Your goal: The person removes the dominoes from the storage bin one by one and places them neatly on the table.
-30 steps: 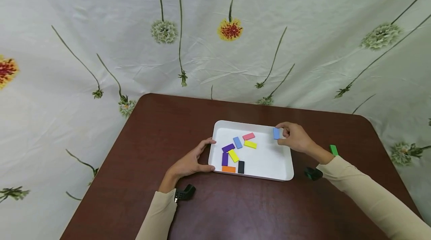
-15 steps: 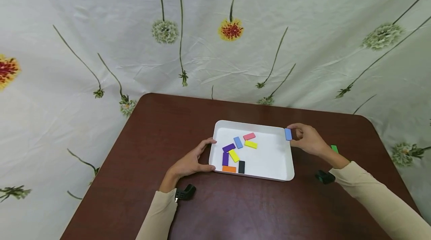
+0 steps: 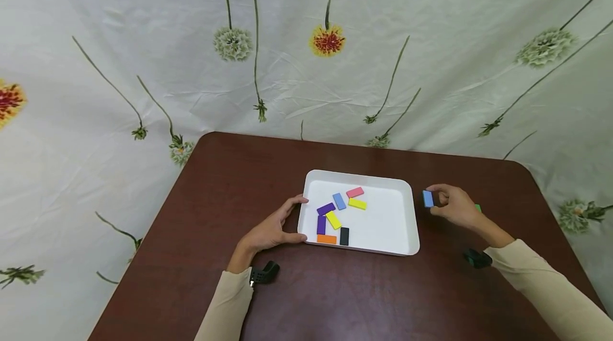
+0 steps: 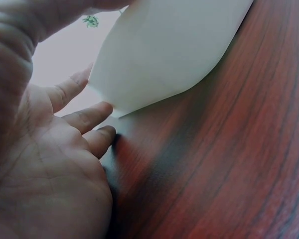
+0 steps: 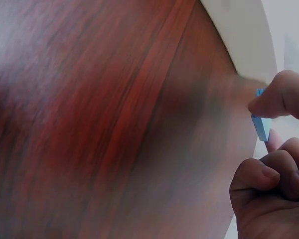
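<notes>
My right hand (image 3: 455, 205) pinches a light blue block (image 3: 428, 199) between thumb and index finger, just right of the white tray (image 3: 407, 213). In the right wrist view the block (image 5: 261, 127) shows below the thumb, and the other fingers curl into the palm. At the tray's left end my left hand (image 3: 270, 229) rests with spread fingers, thumb near the front corner. The left wrist view has its fingertips at the outer wall of the tray (image 4: 159, 55). Inside lie several blocks, including a blue one (image 3: 339, 201), a pink one (image 3: 355, 192) and an orange one (image 3: 326, 239).
Also in the tray are purple blocks (image 3: 321, 225), yellow blocks (image 3: 357, 204) and a black block (image 3: 344, 236). A green block (image 3: 478, 207) on the brown table (image 3: 364, 298) is mostly hidden behind the right hand. A flowered cloth (image 3: 287, 75) hangs behind the table.
My right hand has carried the light blue block from over the tray's right end, across the rim, to the right of the tray. The left hand has stayed in place.
</notes>
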A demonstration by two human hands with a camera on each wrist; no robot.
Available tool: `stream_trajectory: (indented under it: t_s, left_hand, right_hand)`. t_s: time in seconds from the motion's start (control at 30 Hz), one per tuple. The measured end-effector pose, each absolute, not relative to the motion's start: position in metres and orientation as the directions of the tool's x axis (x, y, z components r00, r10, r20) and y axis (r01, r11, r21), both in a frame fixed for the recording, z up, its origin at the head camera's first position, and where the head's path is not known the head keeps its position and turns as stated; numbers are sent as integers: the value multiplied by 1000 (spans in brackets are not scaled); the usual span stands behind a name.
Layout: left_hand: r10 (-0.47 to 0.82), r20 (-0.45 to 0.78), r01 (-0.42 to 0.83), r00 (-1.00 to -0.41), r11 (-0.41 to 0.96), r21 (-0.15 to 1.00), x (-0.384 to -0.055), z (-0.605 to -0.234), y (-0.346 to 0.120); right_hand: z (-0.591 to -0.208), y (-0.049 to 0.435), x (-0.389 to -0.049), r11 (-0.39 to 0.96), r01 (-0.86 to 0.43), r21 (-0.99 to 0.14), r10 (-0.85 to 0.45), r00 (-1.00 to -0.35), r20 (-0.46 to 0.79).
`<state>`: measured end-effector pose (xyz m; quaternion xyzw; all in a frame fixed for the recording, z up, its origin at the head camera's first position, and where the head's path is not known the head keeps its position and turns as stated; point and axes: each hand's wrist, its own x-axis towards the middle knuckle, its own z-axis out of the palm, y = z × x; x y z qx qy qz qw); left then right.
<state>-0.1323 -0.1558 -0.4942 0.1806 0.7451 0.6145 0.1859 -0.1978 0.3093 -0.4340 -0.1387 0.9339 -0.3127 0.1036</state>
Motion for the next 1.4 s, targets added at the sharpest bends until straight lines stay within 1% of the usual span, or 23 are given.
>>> stream_trajectory:
  t_s: [0.13,0.27,0.7,1.03,1.4]
  left_hand:
    - [496,-58,37,-866,181,983,-132,-495,-155]
    - [497,-61,34,-866,181,983,-132,-496,-155]
    - [500,-63,36,-864,186,982,-133,-494,-154]
    - [492,-53,48,-869,190,981,-133,-494,-155]
    - [492,-55,43,-869,185,982,-133,-495,-154]
  right_hand:
    - [-437,325,-195,761,-162,-629,-316,-938,-141]
    - [-438,343,-192,774,-144,-617,-309,-936,-170]
    - [-439,382,-185,807,-118,-579,-279,-940,-198]
    - [-440,395,-184,810,-105,-578,-265,-943,-200]
    - [-441,390,-189,819,-107,-563,-270,-939,-214]
